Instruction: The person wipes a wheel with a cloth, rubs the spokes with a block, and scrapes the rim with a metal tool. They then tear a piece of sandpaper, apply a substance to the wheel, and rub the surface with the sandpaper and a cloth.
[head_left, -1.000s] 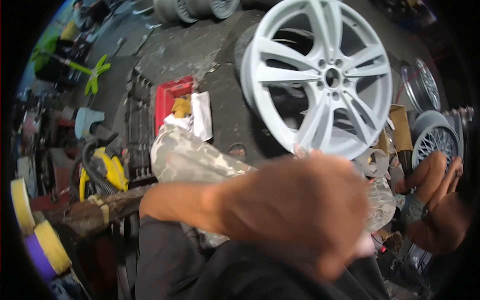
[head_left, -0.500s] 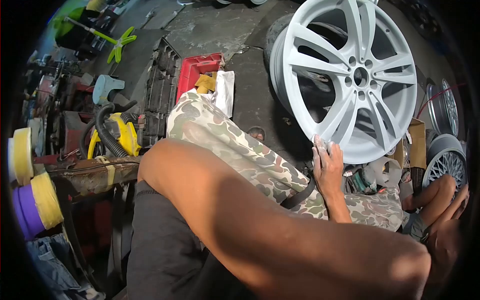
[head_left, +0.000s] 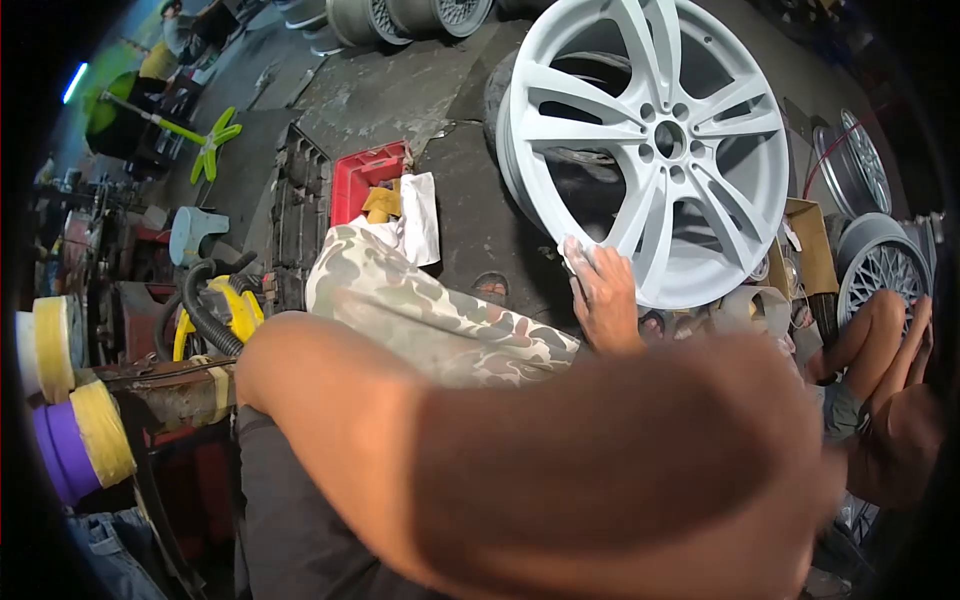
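A large pale grey wheel rim (head_left: pixel 655 265) with several split spokes stands tilted at the upper right. My right hand (head_left: pixel 605 295) is closed at the rim's lower left edge, its fingertips bent against the lip and whitened with dust. Any small thing under those fingertips is hidden. Close to the camera, my left arm (head_left: pixel 330 410) crosses the lower view; its far end, with my left hand (head_left: pixel 790 430), is smeared and the fingers do not show. My camouflage trousers (head_left: pixel 400 300) lie behind the arm.
A red crate (head_left: pixel 365 170) with a white cloth (head_left: pixel 422 215) stands left of the rim. A yellow and black machine with a hose (head_left: pixel 215 310) and tape rolls (head_left: pixel 85 445) are at left. Another person's bent limbs (head_left: pixel 870 340) and more wheels (head_left: pixel 880 260) line the right.
The view has shifted, so the rim and my right hand appear further left and higher. My left arm has risen closer to the camera. The right hand stays at the rim's edge.
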